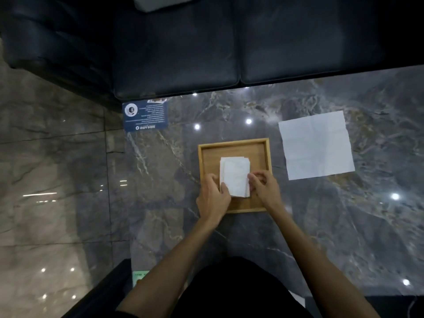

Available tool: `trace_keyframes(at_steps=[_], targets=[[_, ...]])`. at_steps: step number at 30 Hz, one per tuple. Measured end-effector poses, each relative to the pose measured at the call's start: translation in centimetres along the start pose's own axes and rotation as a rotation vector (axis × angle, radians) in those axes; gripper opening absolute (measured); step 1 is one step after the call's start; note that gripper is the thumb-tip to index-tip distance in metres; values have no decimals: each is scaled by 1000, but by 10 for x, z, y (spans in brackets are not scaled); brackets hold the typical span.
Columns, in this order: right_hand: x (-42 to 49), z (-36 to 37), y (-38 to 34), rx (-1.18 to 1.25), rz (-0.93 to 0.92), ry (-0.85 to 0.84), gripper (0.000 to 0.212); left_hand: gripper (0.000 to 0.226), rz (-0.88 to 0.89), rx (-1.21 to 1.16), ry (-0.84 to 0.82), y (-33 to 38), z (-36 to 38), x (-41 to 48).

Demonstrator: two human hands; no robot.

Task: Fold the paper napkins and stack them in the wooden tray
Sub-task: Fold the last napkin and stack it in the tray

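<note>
A square wooden tray [259, 150] lies on the marble table in front of me. Inside it sits a small stack of folded white napkins [235, 175], its edges slightly uneven. My left hand [213, 197] rests on the stack's near left corner, thumb on the paper. At the stack's right edge, my right hand [265, 185] pinches it with its fingertips. An unfolded white napkin [316, 145] lies flat on the table to the right of the tray.
The dark marble table [344, 226] reflects ceiling lights. A blue printed card [145, 117] lies at its far left corner. A dark leather sofa [229, 42] stands beyond the far edge. Tiled floor [52, 180] is to the left.
</note>
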State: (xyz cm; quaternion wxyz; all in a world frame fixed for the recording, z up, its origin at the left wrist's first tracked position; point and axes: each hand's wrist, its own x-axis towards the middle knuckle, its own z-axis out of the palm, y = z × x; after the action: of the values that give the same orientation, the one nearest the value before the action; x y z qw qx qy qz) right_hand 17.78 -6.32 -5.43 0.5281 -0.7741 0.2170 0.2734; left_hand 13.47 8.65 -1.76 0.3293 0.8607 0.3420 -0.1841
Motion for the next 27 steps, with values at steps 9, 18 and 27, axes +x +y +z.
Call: trace_keyframes(at_steps=[9, 18, 27], targets=[[67, -150, 25, 22, 7, 581, 18, 17, 161, -292, -193, 139, 85, -5], [120, -222, 45, -304, 67, 605, 30, 47, -144, 54, -98, 207, 172, 2], [101, -221, 69, -373, 53, 521, 18, 35, -132, 171, -126, 194, 186, 5]])
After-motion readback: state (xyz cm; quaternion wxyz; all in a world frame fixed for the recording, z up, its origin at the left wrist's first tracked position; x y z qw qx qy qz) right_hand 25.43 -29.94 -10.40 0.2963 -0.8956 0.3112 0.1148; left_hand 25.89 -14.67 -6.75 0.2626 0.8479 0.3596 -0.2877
